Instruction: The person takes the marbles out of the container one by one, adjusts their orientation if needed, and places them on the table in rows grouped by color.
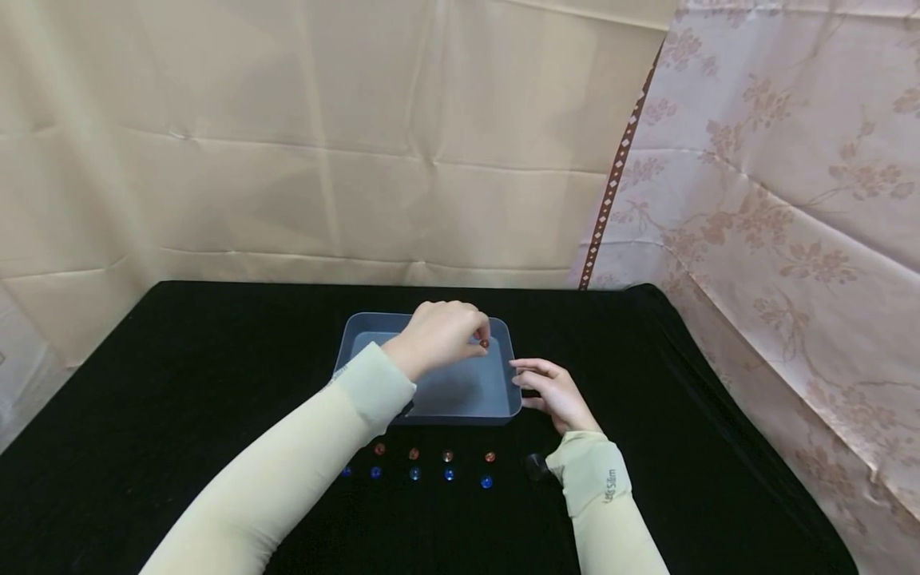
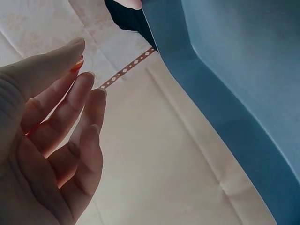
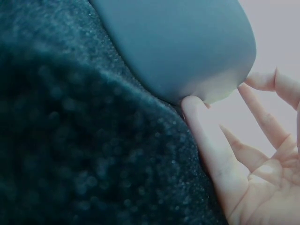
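Over the right part of a blue-grey rectangular tray [image 1: 453, 395], my left hand [image 1: 440, 335] pinches a small amber glass marble [image 1: 484, 343] between thumb and fingertips. Only a reddish-orange edge of that marble [image 2: 79, 63] shows in the left wrist view. My right hand [image 1: 559, 393] is at the tray's right side, its fingers loosely bent and the thumb touching the outer wall [image 3: 187, 77] near a corner. In front of the tray lie a row of amber marbles [image 1: 414, 454] and, nearer me, a row of blue marbles [image 1: 414, 473]. My left forearm covers part of the tray's left side.
A black cloth [image 1: 216, 359] covers the table. Behind it hangs a cream curtain [image 1: 374, 160], with a pink floral curtain [image 1: 791, 184] on the right. A small dark object [image 1: 535, 465] sits at my right wrist.
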`<state>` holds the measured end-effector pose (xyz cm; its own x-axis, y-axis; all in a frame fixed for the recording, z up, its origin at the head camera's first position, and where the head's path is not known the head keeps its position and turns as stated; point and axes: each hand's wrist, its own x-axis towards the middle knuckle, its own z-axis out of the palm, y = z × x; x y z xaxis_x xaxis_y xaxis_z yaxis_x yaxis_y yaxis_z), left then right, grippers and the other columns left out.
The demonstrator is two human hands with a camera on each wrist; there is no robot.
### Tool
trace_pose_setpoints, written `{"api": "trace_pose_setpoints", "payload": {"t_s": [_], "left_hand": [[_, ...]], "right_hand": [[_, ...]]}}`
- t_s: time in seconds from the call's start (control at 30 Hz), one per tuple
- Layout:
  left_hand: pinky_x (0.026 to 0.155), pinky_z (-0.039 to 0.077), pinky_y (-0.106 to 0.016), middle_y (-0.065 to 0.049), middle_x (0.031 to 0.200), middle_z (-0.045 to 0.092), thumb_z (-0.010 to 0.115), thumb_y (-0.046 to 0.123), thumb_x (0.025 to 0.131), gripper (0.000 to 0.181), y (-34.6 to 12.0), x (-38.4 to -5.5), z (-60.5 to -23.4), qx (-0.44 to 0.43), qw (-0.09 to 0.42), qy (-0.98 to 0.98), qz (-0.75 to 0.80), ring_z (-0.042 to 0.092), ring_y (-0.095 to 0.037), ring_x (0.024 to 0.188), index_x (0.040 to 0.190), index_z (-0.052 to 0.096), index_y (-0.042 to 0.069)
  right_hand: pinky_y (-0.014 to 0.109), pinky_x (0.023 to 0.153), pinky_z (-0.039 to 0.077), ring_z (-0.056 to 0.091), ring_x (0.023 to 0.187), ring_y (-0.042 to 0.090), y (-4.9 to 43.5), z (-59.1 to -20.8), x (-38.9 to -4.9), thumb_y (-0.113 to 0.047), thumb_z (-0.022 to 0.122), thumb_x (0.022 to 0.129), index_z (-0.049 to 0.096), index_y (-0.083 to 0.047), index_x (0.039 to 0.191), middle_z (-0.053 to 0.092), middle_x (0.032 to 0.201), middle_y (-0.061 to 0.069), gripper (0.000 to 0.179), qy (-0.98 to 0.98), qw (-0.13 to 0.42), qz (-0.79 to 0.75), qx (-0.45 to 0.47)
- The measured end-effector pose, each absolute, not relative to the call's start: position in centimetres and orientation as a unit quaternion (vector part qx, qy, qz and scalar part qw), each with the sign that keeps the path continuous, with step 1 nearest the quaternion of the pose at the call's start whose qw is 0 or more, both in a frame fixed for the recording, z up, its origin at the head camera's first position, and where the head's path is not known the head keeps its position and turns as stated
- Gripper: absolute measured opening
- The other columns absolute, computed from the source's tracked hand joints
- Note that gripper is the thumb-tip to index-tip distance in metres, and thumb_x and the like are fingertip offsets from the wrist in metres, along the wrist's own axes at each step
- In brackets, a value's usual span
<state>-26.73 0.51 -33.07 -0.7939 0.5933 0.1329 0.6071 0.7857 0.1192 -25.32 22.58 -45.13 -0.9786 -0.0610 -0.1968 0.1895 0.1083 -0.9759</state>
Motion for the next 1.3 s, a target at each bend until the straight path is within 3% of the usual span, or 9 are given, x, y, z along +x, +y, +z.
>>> {"api": "trace_pose_setpoints", "payload": {"t_s": [0.67, 1.1, 1.3], "left_hand": [[0.056, 0.044, -0.017, 0.007, 0.097, 0.072, 0.074, 0.035, 0.089, 0.012, -3.7, -24.3, -33.2, -0.307, 0.082, -0.940, -0.124, 0.061, -0.006, 0.074, 0.096, 0.074, 0.024], [0.048, 0.038, -0.018, 0.010, 0.090, 0.070, 0.074, 0.037, 0.089, 0.012, -6.6, -22.2, -33.9, -0.302, 0.110, -0.937, -0.134, 0.049, 0.000, 0.059, 0.090, 0.073, 0.026], [0.048, 0.037, -0.017, 0.010, 0.090, 0.072, 0.076, 0.037, 0.087, 0.012, -8.0, -21.2, -34.3, -0.307, 0.123, -0.934, -0.139, 0.048, 0.001, 0.060, 0.089, 0.072, 0.025]], "right_hand": [[0.030, 0.075, 0.058, 0.062, 0.091, 0.013, 22.7, -44.9, -25.2, -0.010, 0.062, 0.092, 0.061, -0.001, 0.129, 0.059, 0.119, 0.010, 0.038, 0.739, 0.093, -0.666, 0.046], [0.031, 0.078, 0.057, 0.063, 0.095, 0.013, 22.5, -44.8, -25.1, -0.012, 0.062, 0.093, 0.061, -0.003, 0.131, 0.057, 0.130, 0.014, 0.039, 0.739, 0.097, -0.665, 0.049], [0.032, 0.079, 0.057, 0.062, 0.096, 0.014, 22.5, -44.8, -25.1, -0.013, 0.062, 0.093, 0.061, -0.004, 0.131, 0.057, 0.127, 0.012, 0.038, 0.741, 0.100, -0.662, 0.050]]}}
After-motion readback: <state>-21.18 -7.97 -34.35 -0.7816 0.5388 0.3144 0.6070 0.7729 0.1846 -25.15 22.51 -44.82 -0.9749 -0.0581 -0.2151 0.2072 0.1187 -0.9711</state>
